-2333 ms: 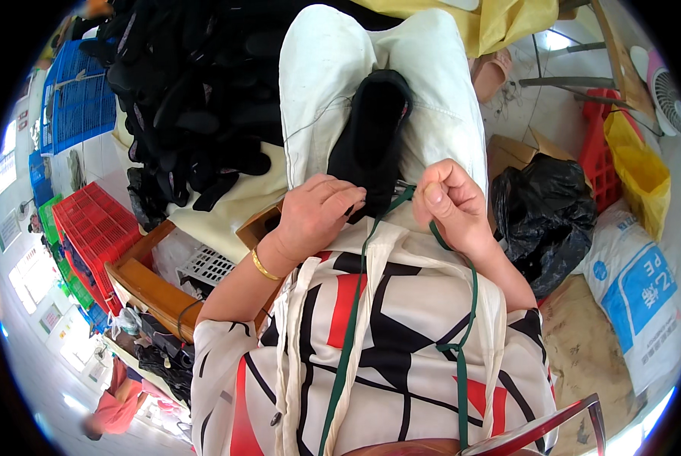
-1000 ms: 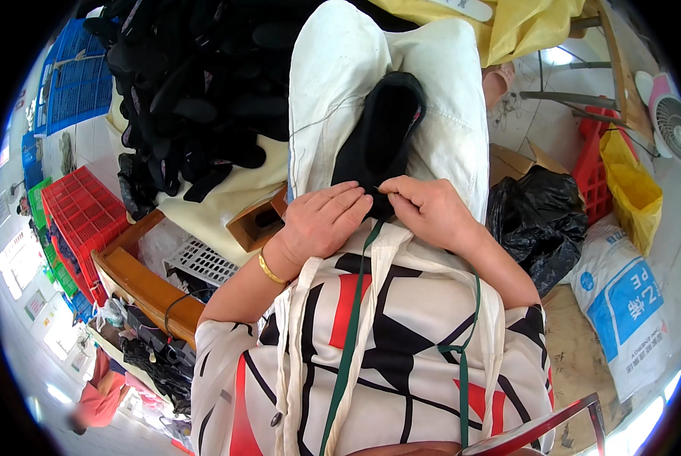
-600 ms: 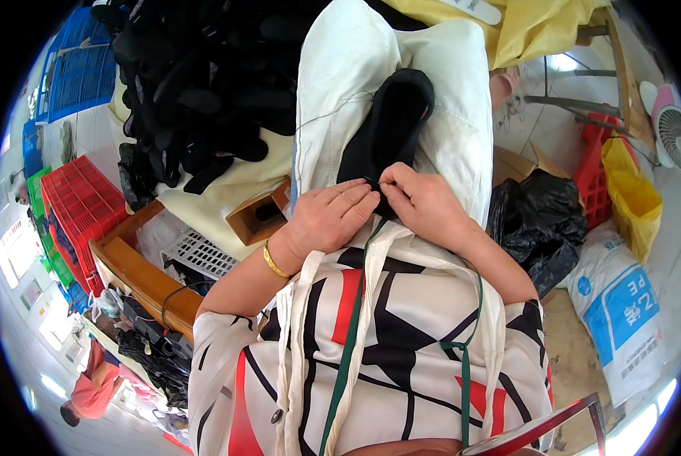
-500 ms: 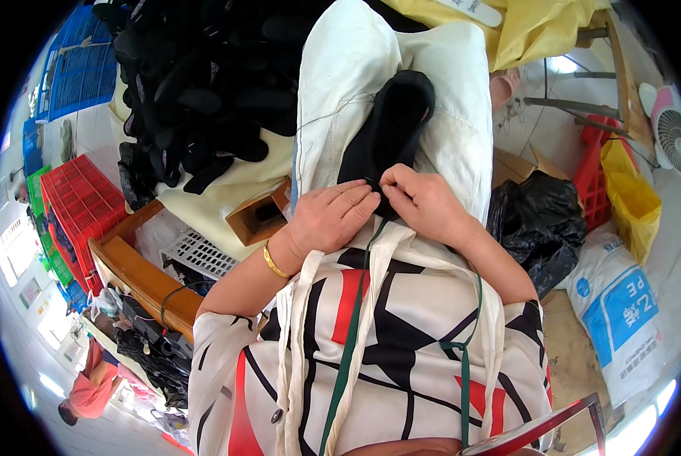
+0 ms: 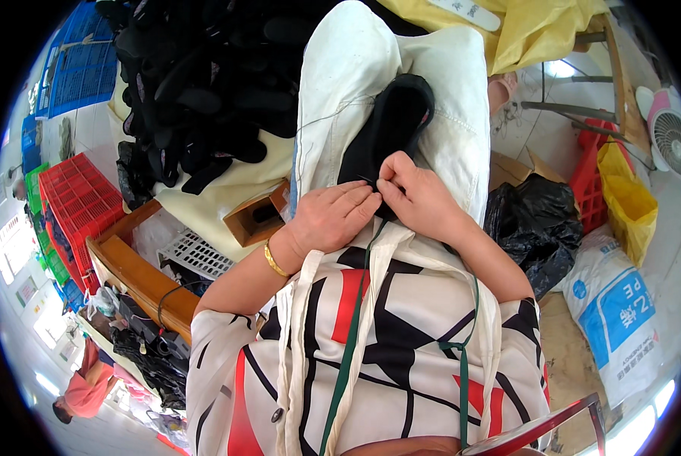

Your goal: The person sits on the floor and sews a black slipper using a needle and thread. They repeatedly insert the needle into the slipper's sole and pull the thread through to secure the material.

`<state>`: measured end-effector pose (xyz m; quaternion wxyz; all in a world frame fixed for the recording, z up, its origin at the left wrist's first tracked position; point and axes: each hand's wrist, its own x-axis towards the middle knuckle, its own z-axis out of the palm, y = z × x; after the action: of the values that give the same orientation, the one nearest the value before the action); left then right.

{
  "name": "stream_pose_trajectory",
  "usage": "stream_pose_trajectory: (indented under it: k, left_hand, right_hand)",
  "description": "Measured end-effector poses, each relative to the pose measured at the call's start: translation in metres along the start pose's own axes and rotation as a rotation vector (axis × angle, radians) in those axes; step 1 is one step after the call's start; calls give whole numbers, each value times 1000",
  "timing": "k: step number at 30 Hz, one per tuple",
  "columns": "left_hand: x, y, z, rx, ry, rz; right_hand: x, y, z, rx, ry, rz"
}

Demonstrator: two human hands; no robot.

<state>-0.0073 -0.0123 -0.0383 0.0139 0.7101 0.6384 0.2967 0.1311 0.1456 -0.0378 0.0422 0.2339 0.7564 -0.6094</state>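
Observation:
A black shoe [image 5: 392,114] lies on the white apron [image 5: 456,91] over my lap, its opening facing up and its far end at my knees. My left hand [image 5: 337,213], with a gold bracelet at the wrist, presses its fingers together on the shoe's near end. Right beside it, my right hand [image 5: 416,194] is closed in a pinch at the same end; what sits between its fingertips is too small to make out. A thin dark thread [image 5: 333,112] trails over the apron left of the shoe.
Many black shoes [image 5: 196,83] are heaped at the far left on pale cloth. A wooden drawer [image 5: 139,277] and red crate [image 5: 82,201] stand left. On the right are a black plastic bag [image 5: 534,228], a white sack [image 5: 610,319] and a fan [image 5: 671,137]. Another person [image 5: 86,387] is at lower left.
My right hand has shifted slightly, its fingers rising a little and staying pinched at the shoe's near end. My left hand and the shoe stay nearly in place.

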Motion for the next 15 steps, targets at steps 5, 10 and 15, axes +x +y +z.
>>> stream_pose_trajectory:
  k: [5, 10, 15]
  left_hand:
    - [7, 0, -6, 27, -24, 28]
    - [5, -1, -7, -14, -43, 12]
    - [3, -1, -5, -97, -41, -89]
  right_hand:
    - [19, -6, -8, -165, 8, -122]
    - [27, -18, -23, -343, -21, -308]
    - [39, 9, -17, -141, -179, -274]
